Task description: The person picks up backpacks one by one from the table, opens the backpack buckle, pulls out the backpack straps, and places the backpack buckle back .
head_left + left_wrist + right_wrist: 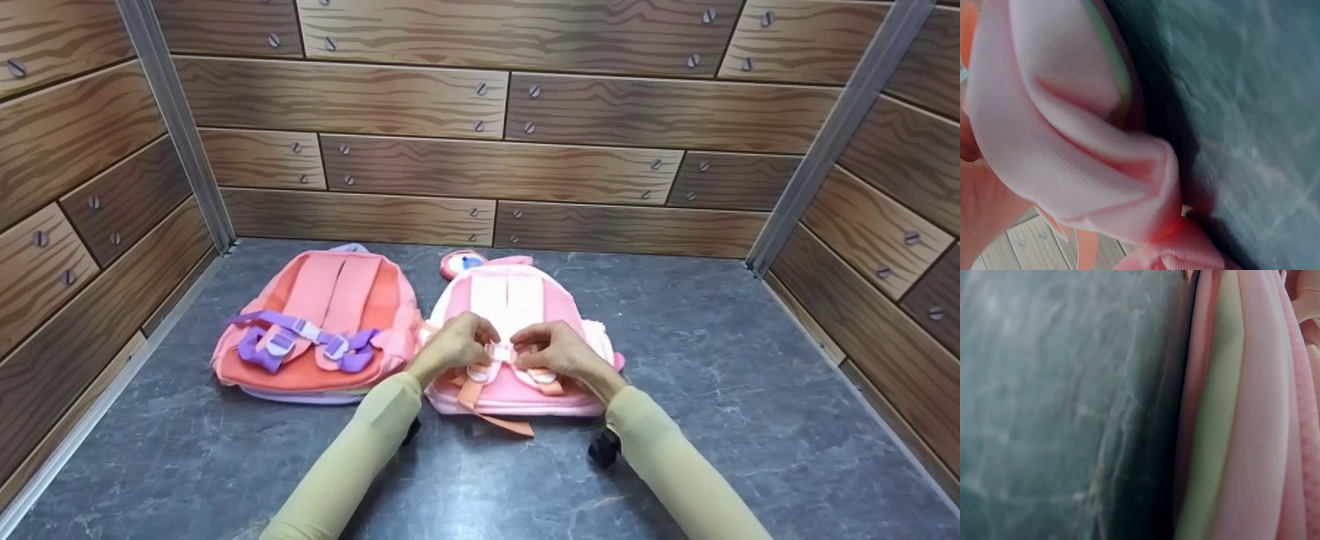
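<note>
A pink backpack [555, 300] lies on the table with its strap side up. Over its middle, my left hand [456, 343] and right hand [564, 351] pinch a small white buckle [499, 351] from either side. Orange webbing [472, 390] hangs below the buckle, and one loose end [510, 426] reaches past the bag's lower edge. In the left wrist view, the bag's folded side [1084, 163] hides most of the left hand [988, 208]. Only part of the right hand [1307, 304] shows beyond the bag's pink and green side [1258, 416] in the right wrist view.
A coral backpack [300, 281] lies against the pink one on the left, its purple straps [277, 322] joined by a clip. Behind the pink bag sits a plush piece [461, 262] with a blue eye. Wood-patterned walls [420, 161] enclose the dark marbled table [720, 360].
</note>
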`<state>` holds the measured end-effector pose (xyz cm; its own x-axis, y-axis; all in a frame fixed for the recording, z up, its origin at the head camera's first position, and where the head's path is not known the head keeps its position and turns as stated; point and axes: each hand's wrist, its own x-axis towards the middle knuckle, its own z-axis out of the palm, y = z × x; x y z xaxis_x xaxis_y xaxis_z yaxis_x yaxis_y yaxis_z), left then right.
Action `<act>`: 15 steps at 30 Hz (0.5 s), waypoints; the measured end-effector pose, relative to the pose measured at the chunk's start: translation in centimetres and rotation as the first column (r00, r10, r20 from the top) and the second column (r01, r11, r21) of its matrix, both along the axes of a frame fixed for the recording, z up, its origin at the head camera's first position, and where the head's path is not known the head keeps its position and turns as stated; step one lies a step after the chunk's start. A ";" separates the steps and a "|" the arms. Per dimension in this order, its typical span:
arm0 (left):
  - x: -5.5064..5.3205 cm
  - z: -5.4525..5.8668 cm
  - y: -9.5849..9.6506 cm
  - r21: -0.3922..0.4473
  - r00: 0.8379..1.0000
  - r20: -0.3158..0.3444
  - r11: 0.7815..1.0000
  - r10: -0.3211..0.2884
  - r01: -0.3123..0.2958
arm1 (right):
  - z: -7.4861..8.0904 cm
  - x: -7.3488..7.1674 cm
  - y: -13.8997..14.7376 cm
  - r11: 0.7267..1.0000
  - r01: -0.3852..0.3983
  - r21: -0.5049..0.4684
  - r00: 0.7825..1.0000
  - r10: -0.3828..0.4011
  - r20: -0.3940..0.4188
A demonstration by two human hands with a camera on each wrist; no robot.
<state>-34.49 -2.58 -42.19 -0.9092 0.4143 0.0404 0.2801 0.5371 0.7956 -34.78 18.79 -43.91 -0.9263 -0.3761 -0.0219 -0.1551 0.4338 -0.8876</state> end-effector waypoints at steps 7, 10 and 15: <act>-0.5 -0.1 -0.7 -0.015 0.992 -0.047 0.993 -0.117 0.116 | 0.2 -0.1 -0.5 0.994 0.020 0.107 0.998 -0.013 -0.067; -0.6 -0.2 -1.0 -0.017 0.988 -0.071 0.990 -0.141 0.140 | 0.3 -0.1 -0.9 0.990 0.013 0.140 0.996 0.001 -0.093; -0.7 -0.2 -1.1 -0.021 0.981 -0.099 0.986 -0.165 0.164 | 0.4 -0.2 -1.5 0.986 0.006 0.169 0.991 0.016 -0.134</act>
<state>-35.17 -3.69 -42.37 -0.8202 0.5591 0.1214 0.4434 0.4870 0.7525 -35.01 17.31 -43.51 -0.9232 -0.3822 0.0389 -0.2704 0.5745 -0.7726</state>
